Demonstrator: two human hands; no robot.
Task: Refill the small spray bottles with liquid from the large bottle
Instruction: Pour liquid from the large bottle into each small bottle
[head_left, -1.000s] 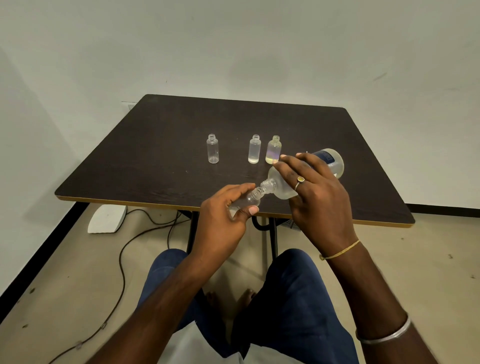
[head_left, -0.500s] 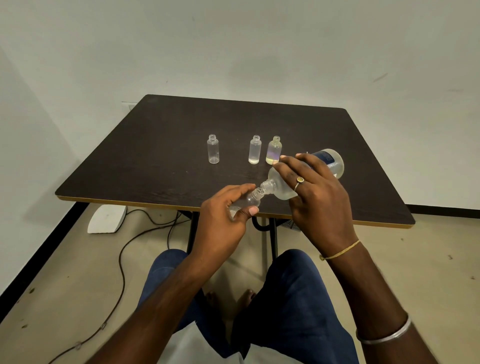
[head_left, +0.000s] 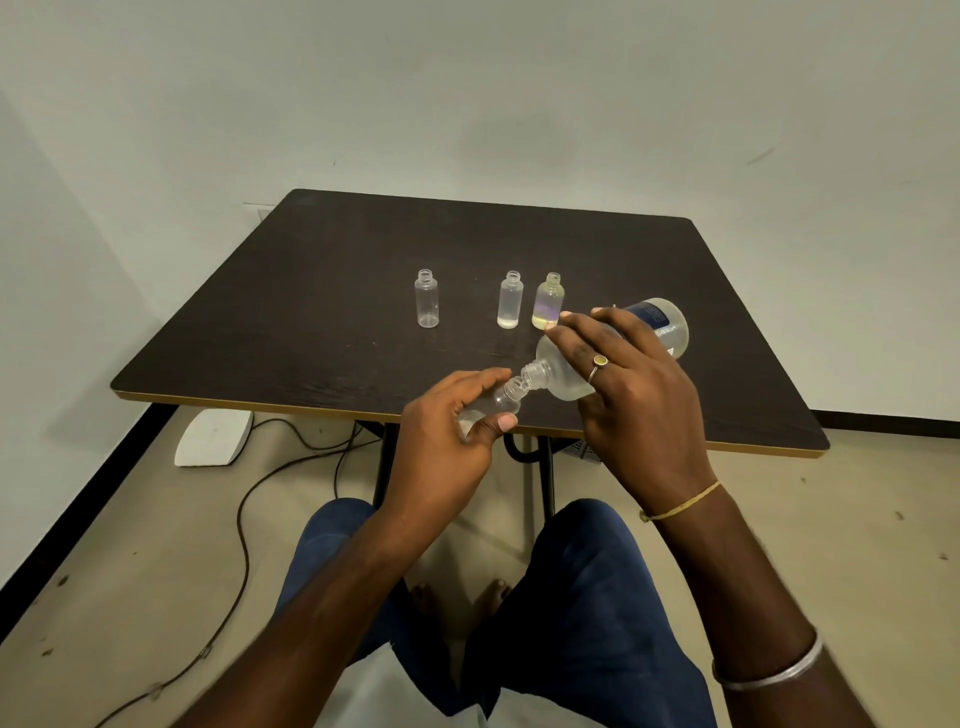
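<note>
In the head view, we are looking down at a dark bench (head_left: 311, 312) with a pale trim along its near edge. Above that near edge, the left hand (head_left: 447, 431) is holding a small spray bottle (head_left: 497, 401). Its grip is closed round the clear body, with the thumb underneath and the fingers over the top. The bottle is leaning with its open neck pointing up and toward the bench's middle.

The right hand (head_left: 634, 410) is holding the large bottle (head_left: 662, 327) above the bench's near right part, the grip wrapping over its frosted shoulder. The large bottle is tipping steeply, base raised toward the bench's far side. Its threaded neck is angling down to meet the mouth of the small spray bottle. We cannot tell whether liquid is running between them. A ring (head_left: 600, 360) is sitting on one finger of the right hand, and a thin cord band (head_left: 680, 509) and a metal bangle (head_left: 769, 670) are circling that arm.

Three more small bottles are standing upright in a row near the bench's middle, necks open. The left one (head_left: 427, 299) is standing apart and looking clear. The middle one (head_left: 509, 300) is showing a little pale liquid at its bottom, and the right one (head_left: 548, 301), just beside it, is showing a yellowish tint.

Below the bench, a dark cable (head_left: 244, 509) is trailing over the floor past a white object (head_left: 213, 436), and we are seeing blue trousers (head_left: 587, 597).
</note>
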